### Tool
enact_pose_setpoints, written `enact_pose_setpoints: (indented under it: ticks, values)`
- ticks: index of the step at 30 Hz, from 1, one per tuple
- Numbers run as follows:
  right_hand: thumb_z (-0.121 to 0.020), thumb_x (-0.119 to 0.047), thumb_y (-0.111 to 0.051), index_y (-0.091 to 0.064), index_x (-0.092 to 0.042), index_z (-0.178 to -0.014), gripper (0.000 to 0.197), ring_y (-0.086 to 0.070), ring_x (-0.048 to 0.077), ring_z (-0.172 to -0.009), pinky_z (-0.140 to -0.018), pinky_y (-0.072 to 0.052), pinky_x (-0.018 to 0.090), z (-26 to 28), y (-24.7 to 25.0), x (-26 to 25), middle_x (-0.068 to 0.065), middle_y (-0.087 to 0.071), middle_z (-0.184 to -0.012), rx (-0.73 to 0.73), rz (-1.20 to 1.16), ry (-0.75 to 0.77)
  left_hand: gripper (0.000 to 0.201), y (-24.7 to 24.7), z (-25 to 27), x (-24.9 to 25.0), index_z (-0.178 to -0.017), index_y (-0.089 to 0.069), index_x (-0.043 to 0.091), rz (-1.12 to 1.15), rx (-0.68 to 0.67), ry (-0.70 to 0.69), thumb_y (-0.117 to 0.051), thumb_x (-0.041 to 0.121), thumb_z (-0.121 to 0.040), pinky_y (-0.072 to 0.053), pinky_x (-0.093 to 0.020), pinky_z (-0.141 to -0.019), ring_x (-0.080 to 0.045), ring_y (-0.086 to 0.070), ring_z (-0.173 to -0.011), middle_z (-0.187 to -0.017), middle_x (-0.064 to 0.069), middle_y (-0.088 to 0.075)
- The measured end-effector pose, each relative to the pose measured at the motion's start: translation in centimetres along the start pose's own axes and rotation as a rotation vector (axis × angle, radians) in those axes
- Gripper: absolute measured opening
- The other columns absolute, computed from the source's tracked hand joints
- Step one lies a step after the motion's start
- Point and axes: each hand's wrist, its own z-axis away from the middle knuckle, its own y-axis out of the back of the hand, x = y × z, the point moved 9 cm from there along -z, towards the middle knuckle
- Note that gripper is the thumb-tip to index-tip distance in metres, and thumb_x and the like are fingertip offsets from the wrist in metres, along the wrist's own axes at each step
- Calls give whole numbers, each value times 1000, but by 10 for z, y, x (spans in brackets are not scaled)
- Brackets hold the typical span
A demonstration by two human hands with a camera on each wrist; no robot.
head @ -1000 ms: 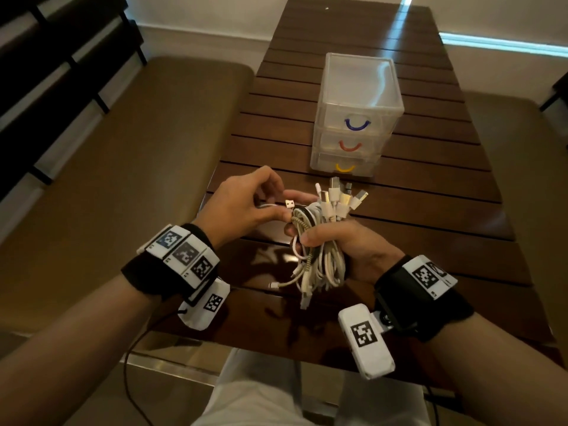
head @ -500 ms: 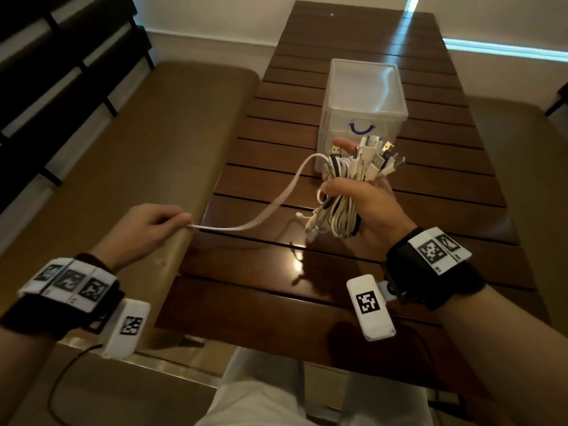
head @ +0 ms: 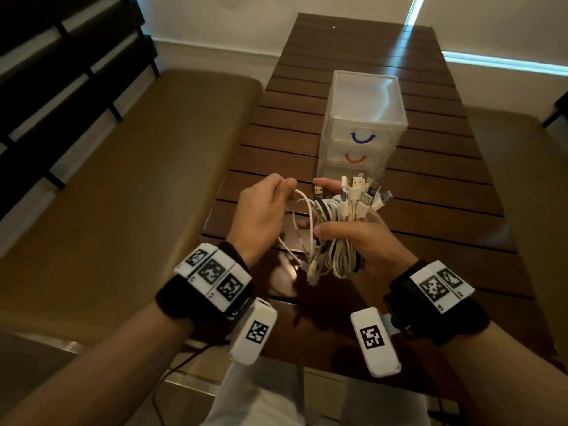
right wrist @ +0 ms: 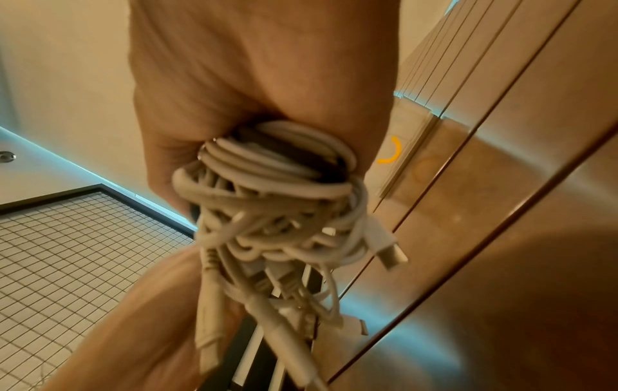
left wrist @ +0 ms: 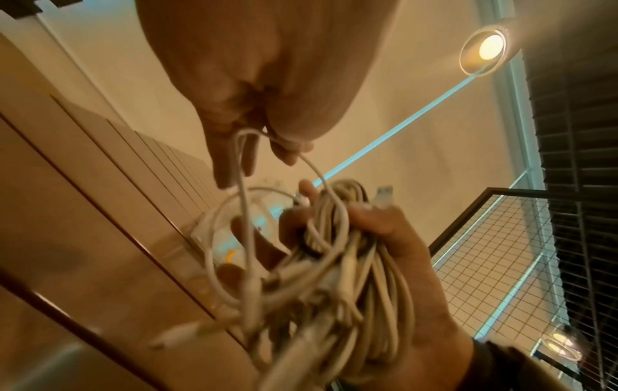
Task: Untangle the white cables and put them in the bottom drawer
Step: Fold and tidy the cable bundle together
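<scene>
My right hand point(head: 353, 238) grips a tangled bundle of white cables point(head: 338, 229) above the table's near part, plugs point(head: 359, 192) fanning out on top. In the right wrist view the fingers wrap the bundle point(right wrist: 277, 201). My left hand point(head: 264, 210), just left of the bundle, pinches one thin white cable point(head: 302, 207) that loops down into the tangle; the left wrist view shows that cable point(left wrist: 244, 201) held at the fingertips. Beyond stands a clear three-drawer unit point(head: 365, 118) with blue, red and yellow handles; the bottom drawer point(right wrist: 398, 150) with its yellow handle is closed and partly hidden behind the plugs.
The dark slatted wooden table point(head: 445, 229) runs away from me. Tan cushioned benches point(head: 123, 195) lie on both sides of it. A black slatted bench back point(head: 46, 72) stands at the far left. A wire-mesh panel point(left wrist: 501, 264) shows in the wrist views.
My left hand, which had pulled one cable far out to the left, has come back beside the bundle. The right hand with the bundle has moved nearer to me.
</scene>
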Motion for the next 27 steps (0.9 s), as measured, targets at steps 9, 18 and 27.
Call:
enact_pose_setpoints:
  ticks: [9, 18, 27]
  values:
    - [-77, 12, -66, -50, -16, -137, 69, -66, 42, -102, -88, -53, 61, -2, 7, 5, 25, -67, -113, 134, -69, 66, 28, -50, -2, -12, -99, -61, 20, 354, -4, 245, -44, 42, -100, -54, -51, -89, -22, -68, -96, -101, -7, -69]
    - [-80, -2, -71, -48, -25, -140, 68, -61, 38, -116, -99, -47, 62, 3, 18, 12, 19, -64, -124, 99, -131, 26, 10, -75, 4, -21, -107, -57, 20, 673, 4, 395, -53, 23, -99, -56, -32, -72, -21, -70, -93, -105, -9, -68]
    - [-73, -3, -75, -43, -27, -144, 82, -59, 32, -121, -104, -45, 55, -3, 21, 16, 15, -63, -128, 138, -205, 15, 38, -77, -1, -15, -115, -43, 21, 878, 140, 362, -68, 15, -87, -54, -45, -92, -24, -67, -106, -117, -7, -66]
